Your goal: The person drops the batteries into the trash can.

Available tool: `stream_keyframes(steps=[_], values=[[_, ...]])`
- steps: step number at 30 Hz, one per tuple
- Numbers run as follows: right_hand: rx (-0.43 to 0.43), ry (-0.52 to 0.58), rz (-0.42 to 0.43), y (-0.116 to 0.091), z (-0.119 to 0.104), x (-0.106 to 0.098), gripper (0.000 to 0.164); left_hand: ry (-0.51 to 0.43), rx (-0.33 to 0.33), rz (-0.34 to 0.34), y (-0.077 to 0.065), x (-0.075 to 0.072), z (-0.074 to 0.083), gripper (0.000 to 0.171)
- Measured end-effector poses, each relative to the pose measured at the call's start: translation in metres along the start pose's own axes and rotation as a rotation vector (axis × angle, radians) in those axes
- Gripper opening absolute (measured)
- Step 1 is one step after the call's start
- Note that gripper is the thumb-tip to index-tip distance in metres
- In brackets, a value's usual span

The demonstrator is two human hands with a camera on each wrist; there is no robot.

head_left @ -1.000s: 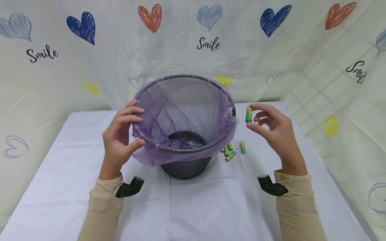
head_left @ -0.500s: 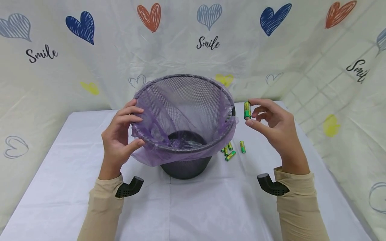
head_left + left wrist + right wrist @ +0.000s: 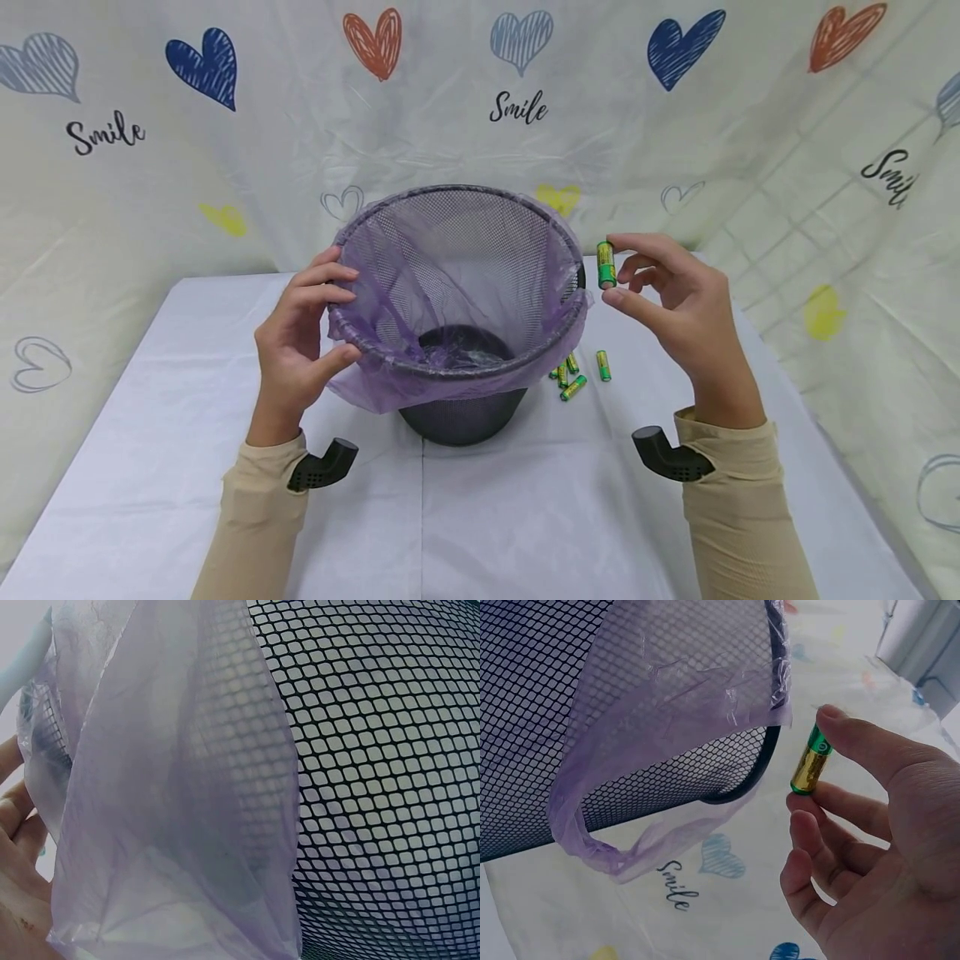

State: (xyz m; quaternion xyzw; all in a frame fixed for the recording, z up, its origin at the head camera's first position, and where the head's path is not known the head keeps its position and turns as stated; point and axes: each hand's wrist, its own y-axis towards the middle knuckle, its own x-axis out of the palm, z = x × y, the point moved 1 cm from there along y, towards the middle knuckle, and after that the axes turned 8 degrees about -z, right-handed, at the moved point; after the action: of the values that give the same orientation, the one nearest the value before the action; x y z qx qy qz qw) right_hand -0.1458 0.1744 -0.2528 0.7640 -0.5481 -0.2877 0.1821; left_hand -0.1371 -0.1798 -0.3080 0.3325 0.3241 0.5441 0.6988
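A black mesh wastebasket [image 3: 465,421] tilts toward me at the table's centre, lined with a thin purple bin bag [image 3: 375,390] folded over its rim. My left hand [image 3: 296,325] grips the left side of that rim through the bag. Beside the rim on the right, my right hand [image 3: 682,312] pinches a green and gold battery [image 3: 606,265] upright between thumb and forefinger. In the right wrist view the same battery [image 3: 811,759] stays apart from the basket. The left wrist view is mostly filled by bag film [image 3: 172,787] and mesh [image 3: 382,750].
Several more batteries [image 3: 573,387] lie on the white tabletop [image 3: 487,517] to the right of the basket, some partly hidden by it. One battery [image 3: 603,366] lies slightly apart. A cloth backdrop [image 3: 465,108] with printed hearts hangs behind the table.
My right hand has moved slightly up and to the left with the battery, closer to the basket's rim. My left hand and the wastebasket have held still.
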Motion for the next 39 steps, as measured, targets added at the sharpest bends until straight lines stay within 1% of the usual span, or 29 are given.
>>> stream_keyframes(steps=[6,11,18,23,30,39], values=[[-0.010,-0.005,0.010,0.005,-0.006,0.006,0.043,-0.001,-0.005,0.004,0.004,0.004,0.007,0.052],[-0.018,-0.017,0.005,0.008,-0.010,0.010,0.043,-0.002,-0.001,0.007,0.005,0.005,0.009,0.051],[-0.027,-0.115,-0.023,0.013,-0.014,0.014,0.045,0.000,0.004,0.016,0.005,0.006,0.009,0.052],[-0.010,-0.160,-0.037,0.016,-0.017,0.017,0.046,0.005,0.001,0.018,0.004,0.006,0.009,0.052],[0.017,-0.268,-0.070,0.019,-0.020,0.020,0.047,0.010,-0.008,0.019,0.004,0.005,0.010,0.051],[0.033,-0.318,-0.113,0.023,-0.021,0.024,0.049,0.003,-0.006,0.017,0.005,0.006,0.010,0.051]])
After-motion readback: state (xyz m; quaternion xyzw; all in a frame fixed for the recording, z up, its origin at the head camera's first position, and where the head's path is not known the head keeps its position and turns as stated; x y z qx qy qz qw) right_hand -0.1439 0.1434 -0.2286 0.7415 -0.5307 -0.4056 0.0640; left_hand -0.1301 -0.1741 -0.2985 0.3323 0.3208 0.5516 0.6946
